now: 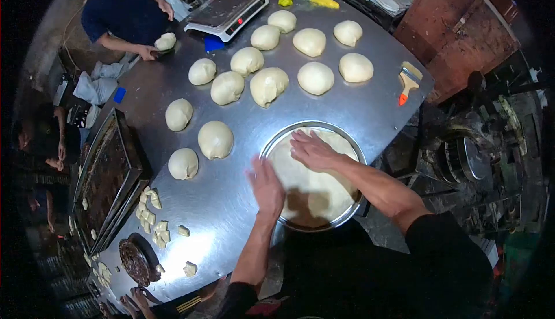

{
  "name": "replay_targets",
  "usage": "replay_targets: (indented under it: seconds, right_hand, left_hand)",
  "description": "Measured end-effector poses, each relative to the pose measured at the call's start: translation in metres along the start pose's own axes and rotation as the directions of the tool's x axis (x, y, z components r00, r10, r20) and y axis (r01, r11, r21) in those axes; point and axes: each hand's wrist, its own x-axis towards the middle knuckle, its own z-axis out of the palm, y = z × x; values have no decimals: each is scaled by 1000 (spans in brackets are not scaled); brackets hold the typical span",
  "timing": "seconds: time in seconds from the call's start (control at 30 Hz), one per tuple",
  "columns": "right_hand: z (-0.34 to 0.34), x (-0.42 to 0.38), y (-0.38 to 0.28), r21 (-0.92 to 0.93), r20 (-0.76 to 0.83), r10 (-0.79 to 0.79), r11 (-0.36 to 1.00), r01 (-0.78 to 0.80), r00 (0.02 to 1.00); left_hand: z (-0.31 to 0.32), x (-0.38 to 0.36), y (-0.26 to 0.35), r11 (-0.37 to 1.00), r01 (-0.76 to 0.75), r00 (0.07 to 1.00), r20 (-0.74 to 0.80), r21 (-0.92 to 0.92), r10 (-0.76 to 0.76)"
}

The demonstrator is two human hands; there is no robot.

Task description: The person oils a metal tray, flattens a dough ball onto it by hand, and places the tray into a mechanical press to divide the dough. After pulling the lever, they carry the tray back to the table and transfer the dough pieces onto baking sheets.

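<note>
A round metal pan point(276, 140) sits on the steel table near me, filled with a flat sheet of pale dough point(315, 189). My right hand point(312, 150) lies palm down on the dough at the pan's far side, fingers spread. My left hand point(267, 185) rests flat on the pan's left rim and the dough's edge. Neither hand grips anything. Several round dough balls point(215, 139) lie on the table beyond the pan.
A scale point(226, 8) stands at the table's far edge. A brush with an orange handle point(408, 81) lies at the right. Dark baking trays point(104, 177) and small dough pieces point(151, 218) are at the left. Another person point(124, 10) holds a dough ball point(165, 41) at the far left.
</note>
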Motion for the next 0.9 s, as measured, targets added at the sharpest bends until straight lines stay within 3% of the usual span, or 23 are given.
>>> replay_targets:
  seconds: [0.07, 0.13, 0.2, 0.23, 0.27, 0.3, 0.33, 0.37, 0.43, 0.47, 0.5, 0.53, 0.57, 0.6, 0.63, 0.67, 0.7, 0.73, 0.77, 0.8, 0.83, 0.87, 0.9]
  right_hand:
    - [-5, -3, 6, -84, -87, 73, 993, -80, 994]
    - [-1, -12, 13, -120, -117, 107, 985, -121, 987]
    - [-1, -13, 25, -248, -299, 2, 965, -80, 954]
    - [-27, 0, 7, -103, -64, 208, 971, -214, 976]
    - [-77, 13, -29, -36, 275, 419, 904, -426, 865]
    - [-73, 15, -32, -45, 112, 355, 935, -352, 928]
    - [-55, 11, -31, -64, -54, 281, 957, -284, 958]
    - [-10, 14, -1, -182, -104, 56, 980, -75, 993]
    - [-15, 33, -7, -121, -34, 115, 986, -118, 993]
    - [-22, 47, -11, -86, 39, 159, 984, -155, 986]
    - [-29, 58, -24, -279, 140, 153, 954, -110, 978]
    - [-1, 54, -33, -276, 133, 136, 956, -95, 982]
    - [47, 42, -40, -317, -161, -30, 948, -23, 987]
    - [72, 36, -43, -374, -425, -203, 927, 33, 882]
    - [52, 37, -60, -372, -430, -207, 928, 37, 879]
    - [28, 32, -72, -29, -120, -44, 999, 41, 992]
    - [3, 26, -83, 295, 255, 17, 951, -94, 967]
    - [-17, 33, -75, 239, 488, 43, 954, -181, 872]
    - [1, 29, -60, 101, 150, 64, 992, -80, 987]
    - [22, 21, -42, -71, -198, 12, 997, -26, 980]
    - [23, 10, -35, -290, -400, -283, 941, 173, 872]
    - [28, 6, -31, -288, -390, -272, 944, 164, 880]
    - [20, 15, -33, -59, -202, -127, 991, 118, 971]
  left_hand:
    - [22, 37, 23, 841, -415, 910, -147, -347, 388]
    - [30, 42, 34, 880, -378, 926, -134, -289, 353]
    - [30, 64, 35, 915, -345, 937, -136, -209, 322]
    - [23, 65, 29, 903, -315, 947, -36, -294, 319]
    - [11, 69, 20, 886, -284, 945, 48, -367, 323]
    - [-26, 77, 12, 716, -88, 972, 96, -693, 213]
    - [-22, 79, 2, 760, 8, 1000, 7, -650, -4]
    - [-22, 91, -10, 838, -136, 984, -168, -529, 54]
    - [-10, 85, -29, 897, -239, 945, -301, -373, 127]
    - [0, 81, -33, 851, -120, 979, -204, -512, 15]
    - [3, 78, -36, 778, 5, 991, -98, -628, -86]
    - [-8, 67, -35, 787, 98, 992, 0, -610, -124]
    - [-10, 56, -41, 778, 113, 994, 65, -619, -93]
    - [-9, 44, -47, 766, 132, 989, 133, -630, -61]
    - [-5, 37, -56, 785, 196, 968, 245, -588, -58]
    - [4, 40, -60, 783, 201, 967, 248, -589, -62]
    - [10, 41, -58, 746, 150, 985, 161, -649, -58]
    - [6, 46, -54, 708, 87, 996, 66, -701, -57]
    - [0, 49, -52, 846, -3, 996, 75, -533, 50]
    - [4, 48, -51, 841, 5, 996, 73, -542, 42]
    - [11, 46, -48, 833, -23, 995, 68, -553, 72]
    - [17, 40, -46, 826, -52, 991, 72, -561, 111]
    - [15, 36, -45, 843, -40, 992, 83, -536, 100]
